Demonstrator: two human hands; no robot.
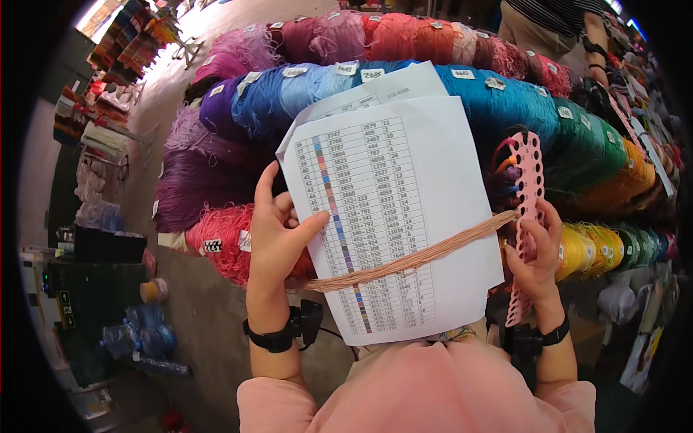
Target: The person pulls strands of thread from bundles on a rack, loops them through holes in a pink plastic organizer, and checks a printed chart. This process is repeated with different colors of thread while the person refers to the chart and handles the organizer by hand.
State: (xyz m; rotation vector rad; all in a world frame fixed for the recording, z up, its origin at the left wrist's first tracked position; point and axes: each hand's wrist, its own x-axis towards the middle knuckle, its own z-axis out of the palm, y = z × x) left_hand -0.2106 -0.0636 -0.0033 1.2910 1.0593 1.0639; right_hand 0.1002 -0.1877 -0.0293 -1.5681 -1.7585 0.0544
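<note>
The person has 2 hands busy. The L hand (278, 231) is grasping the L edge of the papers (440, 166), w/ 1 thumb on the front. There are at least 2 sheets, & the front 1 has 1 big chart w/ a strip of little color boxes. The R hand (538, 252) is grasping 1 pink strip (529, 173) w/ lots of holes, just R of the papers. Small bits of colored thread hang by its L side, too bunched to count. 1 tan thread bundle (411, 254) goes across the front sheet, from near the L wrist up to the pink strip. Each wrist has 1 black band (271, 337), so 2 tot. Behind the papers are at least 3 rows of thread bundles (505, 101) in pink, blue, green, yellow, etc., w/ white tags. 1 other person (556, 18) stands at top R.
</note>
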